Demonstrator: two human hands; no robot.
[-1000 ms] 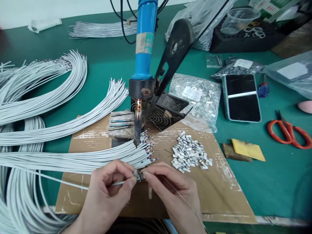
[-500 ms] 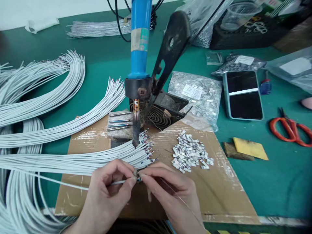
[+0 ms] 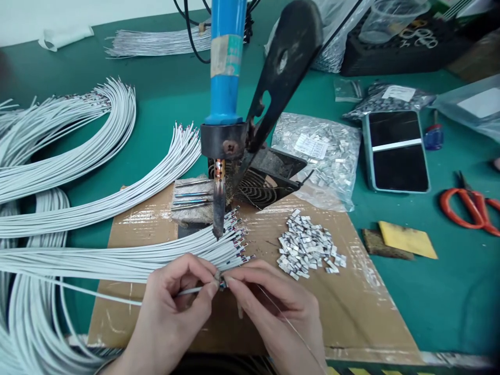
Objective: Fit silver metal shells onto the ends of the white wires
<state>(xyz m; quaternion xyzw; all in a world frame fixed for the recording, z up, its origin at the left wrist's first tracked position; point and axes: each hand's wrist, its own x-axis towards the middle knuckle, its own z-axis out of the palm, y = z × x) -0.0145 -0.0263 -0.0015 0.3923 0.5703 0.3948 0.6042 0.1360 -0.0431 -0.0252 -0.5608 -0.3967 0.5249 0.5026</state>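
My left hand [image 3: 177,302] is closed in a pinch on a white cable [image 3: 190,290] close to its end. Fingertip to fingertip with it, my right hand [image 3: 279,304] is closed too, with a thin silvery wire [image 3: 289,324] running out of its grasp toward the lower right. The small piece at the cable's tip is mostly hidden by my fingers. Just above my hands hangs the dark tip of a blue soldering iron [image 3: 225,88], pointing down in a black stand [image 3: 287,67]. A bundle of white cables [image 3: 156,255] lies beneath the tip.
Under my hands lies a cardboard sheet [image 3: 351,312]. Small metal-and-white connectors [image 3: 308,245] form a pile on the right. Beyond are a bag of connectors [image 3: 320,156], a fan [image 3: 255,185], a phone [image 3: 396,151], a yellow sponge [image 3: 408,239] and red-handled scissors [image 3: 466,208]. Cable coils [image 3: 78,151] fill the left.
The view has shifted slightly, so things on the right sit a little farther right. Both hands keep nearly the same place and the same pinch.
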